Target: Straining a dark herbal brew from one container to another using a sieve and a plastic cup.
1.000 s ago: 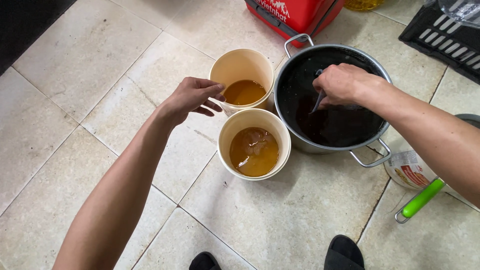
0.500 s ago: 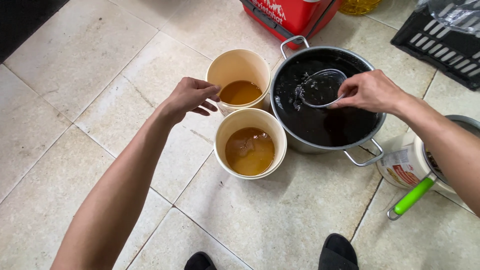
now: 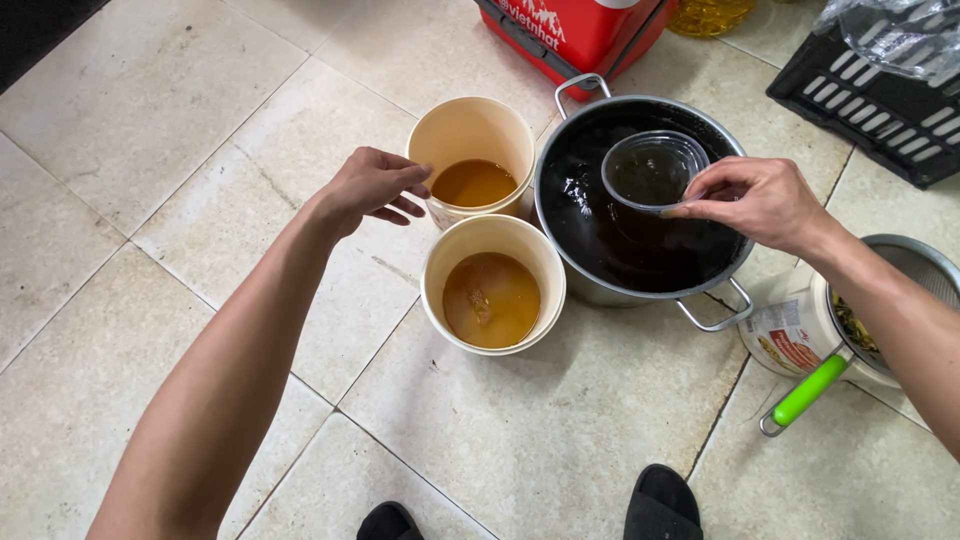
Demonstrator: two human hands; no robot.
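Scooping seems underway: the right hand [image 3: 762,200] pinches a clear cup [image 3: 652,170] over the dark pot [image 3: 640,205], left hand [image 3: 375,185] loose-fingered beside the far bucket [image 3: 472,150], so pouring needs a steady tilt.

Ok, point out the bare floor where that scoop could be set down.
Free: the tiles left of the two cream buckets, under the left hand, and the stretch in front of them, above the sandals. Crowded: right of the dark pot, by the strainer, tin and black crate.

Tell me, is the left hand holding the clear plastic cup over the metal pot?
No, the right hand holds the clear plastic cup over the metal pot.
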